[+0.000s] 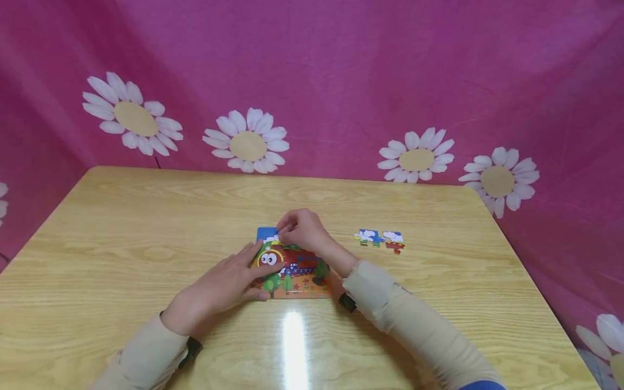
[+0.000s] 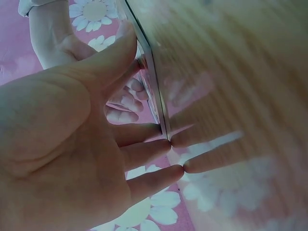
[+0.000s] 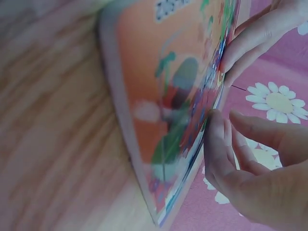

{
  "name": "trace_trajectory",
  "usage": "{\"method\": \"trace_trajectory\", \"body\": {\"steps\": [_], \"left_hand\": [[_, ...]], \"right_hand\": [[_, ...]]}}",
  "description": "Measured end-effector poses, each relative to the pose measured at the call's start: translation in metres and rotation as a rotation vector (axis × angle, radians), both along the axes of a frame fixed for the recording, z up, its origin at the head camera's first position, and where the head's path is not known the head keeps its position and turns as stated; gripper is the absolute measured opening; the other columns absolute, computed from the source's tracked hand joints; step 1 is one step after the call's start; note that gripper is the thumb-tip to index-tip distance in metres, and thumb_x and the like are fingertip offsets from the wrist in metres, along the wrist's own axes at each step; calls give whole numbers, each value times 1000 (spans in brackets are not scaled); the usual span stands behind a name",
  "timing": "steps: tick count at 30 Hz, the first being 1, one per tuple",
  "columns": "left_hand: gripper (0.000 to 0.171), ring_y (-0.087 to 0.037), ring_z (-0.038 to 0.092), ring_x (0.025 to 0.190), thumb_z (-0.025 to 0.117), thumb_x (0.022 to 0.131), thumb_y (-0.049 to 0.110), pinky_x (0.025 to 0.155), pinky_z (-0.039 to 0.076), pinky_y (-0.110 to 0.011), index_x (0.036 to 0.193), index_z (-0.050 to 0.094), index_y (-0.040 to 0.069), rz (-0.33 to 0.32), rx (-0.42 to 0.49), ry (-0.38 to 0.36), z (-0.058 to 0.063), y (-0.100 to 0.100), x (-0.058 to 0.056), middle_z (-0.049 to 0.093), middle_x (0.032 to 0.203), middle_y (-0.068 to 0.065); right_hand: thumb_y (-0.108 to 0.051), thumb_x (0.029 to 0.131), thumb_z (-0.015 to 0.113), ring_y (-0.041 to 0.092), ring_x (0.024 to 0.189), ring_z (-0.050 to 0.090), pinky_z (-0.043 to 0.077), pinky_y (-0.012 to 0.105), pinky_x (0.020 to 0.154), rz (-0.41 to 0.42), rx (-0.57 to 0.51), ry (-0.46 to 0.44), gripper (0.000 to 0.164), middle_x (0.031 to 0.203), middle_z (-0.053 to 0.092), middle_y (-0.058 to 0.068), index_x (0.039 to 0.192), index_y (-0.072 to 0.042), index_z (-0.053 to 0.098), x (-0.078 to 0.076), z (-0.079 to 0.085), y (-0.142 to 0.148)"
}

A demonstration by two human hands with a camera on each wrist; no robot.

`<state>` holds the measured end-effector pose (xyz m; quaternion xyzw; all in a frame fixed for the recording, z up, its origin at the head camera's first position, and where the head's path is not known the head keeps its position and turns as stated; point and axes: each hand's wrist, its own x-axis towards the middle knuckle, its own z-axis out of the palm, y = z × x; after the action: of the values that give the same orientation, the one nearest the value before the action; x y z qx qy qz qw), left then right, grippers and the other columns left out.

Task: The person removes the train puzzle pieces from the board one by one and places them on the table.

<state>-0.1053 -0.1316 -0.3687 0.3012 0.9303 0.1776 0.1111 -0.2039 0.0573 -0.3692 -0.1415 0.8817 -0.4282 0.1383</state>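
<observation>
A picture puzzle in a flat tray (image 1: 297,295) lies on the table, showing a red, big-eyed character above orange ground with green trees. My left hand (image 1: 229,279) rests at its left side, thumb across the picture and the other fingers spread along the edge; in the left wrist view its fingertips (image 2: 178,171) touch the tabletop. Over the puzzle's upper part, my right hand (image 1: 304,230) bends its fingers down to the surface. The right wrist view shows fingertips (image 3: 214,118) against the puzzle and the thumb apart from them, with no piece visible between. A blue patch (image 1: 266,233) shows at the upper left corner.
Two loose puzzle pieces lie to the right of the tray: a blue, white and yellow piece (image 1: 369,236) and a blue, white and red piece (image 1: 394,239). Behind the wooden table (image 1: 146,216) hangs a pink cloth (image 1: 331,81) with daisies.
</observation>
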Motion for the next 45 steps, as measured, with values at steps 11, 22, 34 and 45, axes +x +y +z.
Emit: {"method": "trace_trajectory", "body": {"steps": [11, 22, 34, 45], "left_hand": [[56, -46, 24, 142, 65, 93, 38, 105, 33, -62, 145, 52, 22, -5, -13, 10, -1, 1, -1, 27, 154, -29], [55, -47, 25, 141, 65, 93, 38, 102, 35, -64, 145, 52, 24, -1, -3, 14, -2, 0, -1, 25, 155, -28], [55, -47, 24, 141, 65, 92, 38, 102, 34, -65, 144, 52, 23, 0, -2, 6, -1, -1, -1, 25, 155, -29], [55, -48, 24, 141, 66, 92, 37, 104, 34, -63, 144, 52, 24, 12, 1, 6, -2, 0, -1, 26, 153, -30]], "right_hand": [[-1, 84, 75, 19, 87, 66, 53, 29, 80, -49, -12, -29, 27, 95, 70, 10, 110, 1, 69, -1, -2, -2], [-1, 85, 75, 13, 72, 65, 53, 22, 65, -55, -37, -53, 23, 88, 68, 9, 107, 2, 72, -2, 1, -8], [-2, 86, 73, 10, 66, 62, 55, 24, 62, -33, -48, -60, 15, 83, 68, 7, 101, 1, 74, -4, 2, -5], [-2, 87, 73, 18, 79, 66, 55, 31, 71, -21, -59, -60, 16, 88, 69, 10, 103, 1, 74, -9, 11, 31]]}}
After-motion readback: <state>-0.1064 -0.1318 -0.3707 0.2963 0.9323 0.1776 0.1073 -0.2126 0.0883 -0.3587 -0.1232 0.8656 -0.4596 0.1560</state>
